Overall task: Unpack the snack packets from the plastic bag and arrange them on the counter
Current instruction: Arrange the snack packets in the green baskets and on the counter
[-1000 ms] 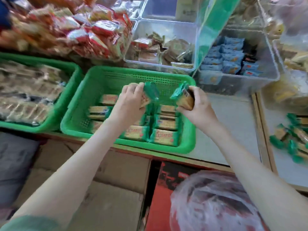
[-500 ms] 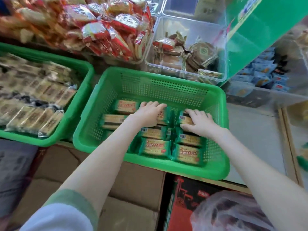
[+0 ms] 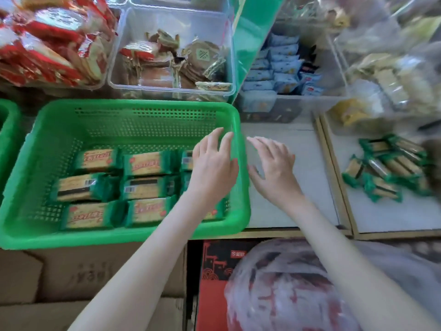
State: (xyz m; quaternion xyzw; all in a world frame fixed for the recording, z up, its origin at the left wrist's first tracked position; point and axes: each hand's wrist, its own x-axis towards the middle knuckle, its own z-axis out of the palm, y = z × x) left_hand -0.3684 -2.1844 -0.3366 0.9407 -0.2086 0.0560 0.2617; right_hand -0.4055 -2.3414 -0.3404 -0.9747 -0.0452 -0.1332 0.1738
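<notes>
Nine snack packets (image 3: 148, 163) are lying three-by-three in the green basket (image 3: 133, 105), the left hand (image 3: 212, 168) is hovering spread and empty over their right column, the right hand (image 3: 274, 173) likewise over the bare counter (image 3: 305, 137), so both are best dipping next into the one plastic bag (image 3: 286, 295) below, then laying packets squarely.
</notes>
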